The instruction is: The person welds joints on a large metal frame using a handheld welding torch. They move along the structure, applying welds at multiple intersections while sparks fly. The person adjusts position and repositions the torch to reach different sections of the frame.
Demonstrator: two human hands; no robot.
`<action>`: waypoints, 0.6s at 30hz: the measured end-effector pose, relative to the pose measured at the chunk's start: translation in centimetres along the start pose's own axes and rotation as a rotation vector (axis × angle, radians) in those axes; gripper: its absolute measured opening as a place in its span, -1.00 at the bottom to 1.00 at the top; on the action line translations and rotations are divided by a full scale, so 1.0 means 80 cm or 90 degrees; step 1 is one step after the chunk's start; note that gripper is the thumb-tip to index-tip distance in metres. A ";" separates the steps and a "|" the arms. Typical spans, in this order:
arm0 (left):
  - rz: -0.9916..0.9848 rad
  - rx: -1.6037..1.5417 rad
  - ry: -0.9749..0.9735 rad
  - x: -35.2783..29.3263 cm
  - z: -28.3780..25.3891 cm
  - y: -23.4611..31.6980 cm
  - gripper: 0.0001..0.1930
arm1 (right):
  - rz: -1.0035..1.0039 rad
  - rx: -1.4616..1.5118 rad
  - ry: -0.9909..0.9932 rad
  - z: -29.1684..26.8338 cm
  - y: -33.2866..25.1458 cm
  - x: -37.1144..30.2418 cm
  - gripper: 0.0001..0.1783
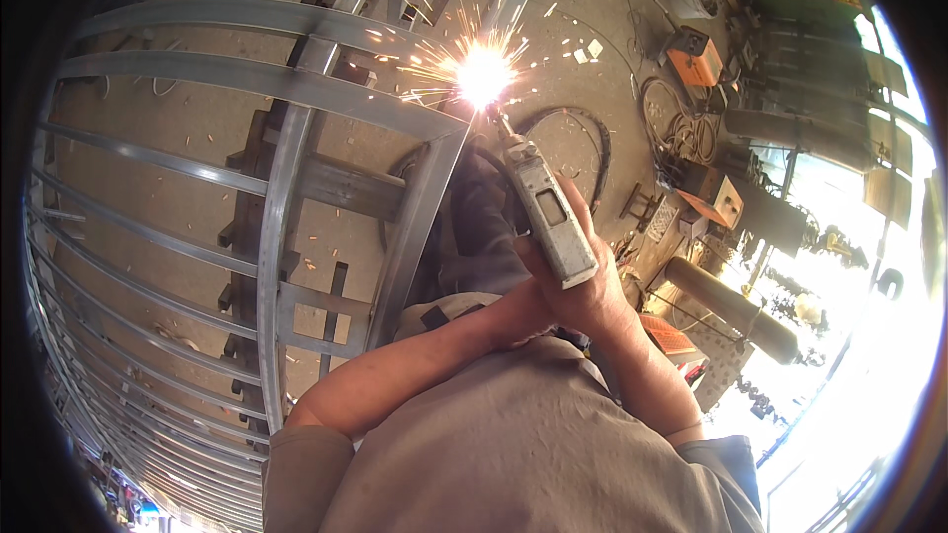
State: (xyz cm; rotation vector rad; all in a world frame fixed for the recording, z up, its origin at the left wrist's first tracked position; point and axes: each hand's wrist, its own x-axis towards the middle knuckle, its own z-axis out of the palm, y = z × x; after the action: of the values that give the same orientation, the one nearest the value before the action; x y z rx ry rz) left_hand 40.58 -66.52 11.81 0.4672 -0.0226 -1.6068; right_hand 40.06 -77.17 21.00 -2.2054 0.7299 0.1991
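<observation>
Both hands, my right hand (pixel 583 286) wrapped around the grey electrode holder (pixel 548 212) and my left hand (pixel 513 314) cupped closed beneath it, point its tip at the arc (pixel 484 74) sparking on the steel frame (pixel 286 168).

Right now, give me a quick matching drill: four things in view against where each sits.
Things:
1. welding torch
2. bright arc
3. orange welding machine
4. steel frame

Places:
A. upper right, on the floor
B. at the torch tip, on a frame joint
C. left, curving bars
D. centre, gripped in the right hand, with the left hand against it

Pairs: 1-D, 2-B, 3-A, 4-C
</observation>
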 end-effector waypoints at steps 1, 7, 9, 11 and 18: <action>0.002 0.011 -0.003 0.000 0.000 -0.001 -0.69 | 0.001 0.016 -0.001 0.000 0.000 -0.001 -0.10; -0.021 -0.003 0.002 -0.004 -0.007 -0.018 -0.67 | -0.030 -0.002 0.023 0.006 0.011 -0.006 -0.12; -0.069 0.007 0.001 -0.004 -0.013 -0.028 -0.65 | 0.008 0.005 -0.010 0.005 0.016 -0.006 -0.13; -0.108 0.028 -0.040 -0.002 -0.024 -0.039 -0.61 | -0.029 -0.019 0.001 0.004 0.019 -0.010 -0.14; 0.130 0.301 -0.055 0.010 -0.015 -0.043 -0.59 | -0.107 0.057 0.043 -0.019 0.031 -0.019 -0.19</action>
State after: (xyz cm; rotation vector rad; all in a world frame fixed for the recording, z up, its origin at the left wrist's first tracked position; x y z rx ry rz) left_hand 37.70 -66.58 9.50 0.7340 -0.5088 -1.4139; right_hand 37.32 -78.93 21.03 -2.1834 0.5747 0.0077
